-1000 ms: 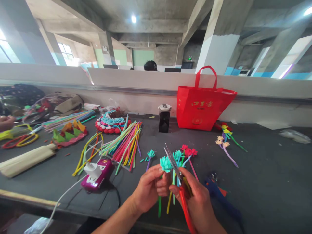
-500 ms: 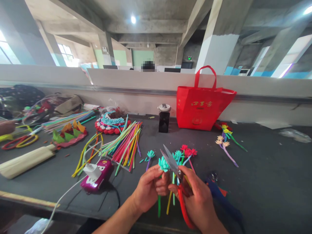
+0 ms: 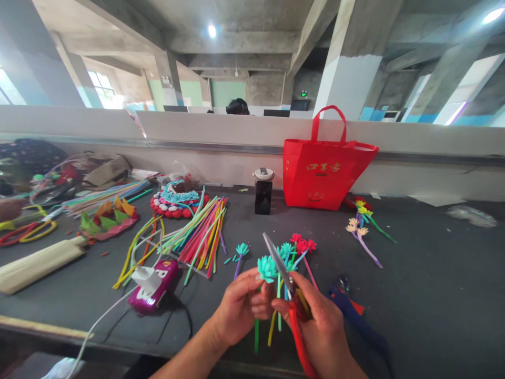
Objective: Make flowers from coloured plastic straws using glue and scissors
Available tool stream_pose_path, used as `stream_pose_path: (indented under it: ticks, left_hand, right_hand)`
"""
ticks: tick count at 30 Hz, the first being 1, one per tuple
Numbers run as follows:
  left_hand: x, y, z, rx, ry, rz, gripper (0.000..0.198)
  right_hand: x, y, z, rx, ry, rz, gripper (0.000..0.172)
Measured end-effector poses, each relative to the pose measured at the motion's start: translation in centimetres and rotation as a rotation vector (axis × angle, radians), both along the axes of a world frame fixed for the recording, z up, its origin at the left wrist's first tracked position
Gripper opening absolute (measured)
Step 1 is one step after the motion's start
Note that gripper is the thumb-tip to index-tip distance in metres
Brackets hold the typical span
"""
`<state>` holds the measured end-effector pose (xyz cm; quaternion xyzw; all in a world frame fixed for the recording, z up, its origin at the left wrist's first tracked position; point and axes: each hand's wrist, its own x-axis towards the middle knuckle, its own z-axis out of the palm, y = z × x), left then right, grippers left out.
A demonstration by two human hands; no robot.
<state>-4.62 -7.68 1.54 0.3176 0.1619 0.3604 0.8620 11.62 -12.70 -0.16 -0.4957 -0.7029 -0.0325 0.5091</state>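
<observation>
Near the front edge of the dark table, my left hand (image 3: 240, 306) pinches a turquoise flower (image 3: 268, 268) just under its head; a green stem hangs below the fingers. My right hand (image 3: 321, 326) is wrapped round the red handles of the scissors (image 3: 282, 263). The scissor blades are together and point up and left, just right of the turquoise petals; whether they touch cannot be told. Behind the hands lie another turquoise flower (image 3: 286, 251) and some red flowers (image 3: 303, 244). A turquoise flower with a purple stem (image 3: 242, 250) lies to the left, beside small turquoise bits.
Coloured pipe cleaners (image 3: 203, 231) and a purple power strip (image 3: 154, 287) lie left of my hands. A phone (image 3: 263, 197) stands behind, beside a red bag (image 3: 327, 176). Other flowers (image 3: 363, 237) lie right. At the far left edge is another person's hand (image 3: 11, 209).
The scissor blades, apart before, have come together. The turquoise flower has turned slightly in my left hand. The whole view has shifted a little.
</observation>
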Motion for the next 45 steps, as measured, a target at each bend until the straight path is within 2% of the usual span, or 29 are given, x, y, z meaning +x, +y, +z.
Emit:
stream_pose_path:
  ticks: [3,7,12,14,20,26,34,38,40,42,43,45]
  left_hand:
    - [0.1,0.1,-0.2,0.027,-0.027,-0.029,0.031]
    - [0.2,0.3,-0.3,0.062,-0.074,-0.015,0.028]
    - [0.2,0.3,-0.1,0.093,-0.101,0.076,0.022]
    - [0.2,0.2,0.1,0.107,-0.093,0.12,0.02]
    - [0.3,0.1,0.2,0.132,-0.062,0.209,0.021]
    - [0.4,0.1,0.1,0.115,-0.01,0.282,0.022]
    - [0.6,0.0,0.3,0.09,0.034,0.347,0.024]
    - [0.6,0.0,0.2,0.068,0.044,0.364,0.026]
    - [0.7,0.1,0.0,0.06,0.055,0.379,0.025]
    - [0.8,0.1,-0.1,0.044,0.073,0.387,0.025]
    - [0.8,0.1,-0.2,0.036,0.085,0.388,0.025]
    - [1.1,0.0,-0.3,0.023,0.117,0.395,0.026]
  right_hand:
    - [0.2,0.1,-0.1,-0.035,0.028,-0.074,0.04]
    - [2.2,1.5,0.0,-0.16,-0.014,-0.28,0.049]
    - [6.3,3.0,0.3,-0.616,-0.118,-0.545,0.047]
    - [8.0,3.2,-0.1,-0.703,-0.143,-0.58,0.046]
    - [11.8,3.2,-2.3,-0.817,-0.232,-0.595,0.047]
    - [13.0,3.5,-3.6,-0.786,-0.37,-0.602,0.046]
    - [14.0,4.7,-4.0,-0.801,-0.301,-0.692,0.052]
    - [13.9,4.8,-3.6,-0.779,-0.333,-0.733,0.053]
    - [13.2,4.7,-2.9,-0.667,-0.297,-0.748,0.052]
    - [11.8,4.5,-2.0,-0.49,-0.144,-0.659,0.05]
    - [10.8,4.4,-1.5,-0.412,-0.018,-0.555,0.049]
    - [8.3,3.9,-0.6,-0.372,0.25,-0.335,0.048]
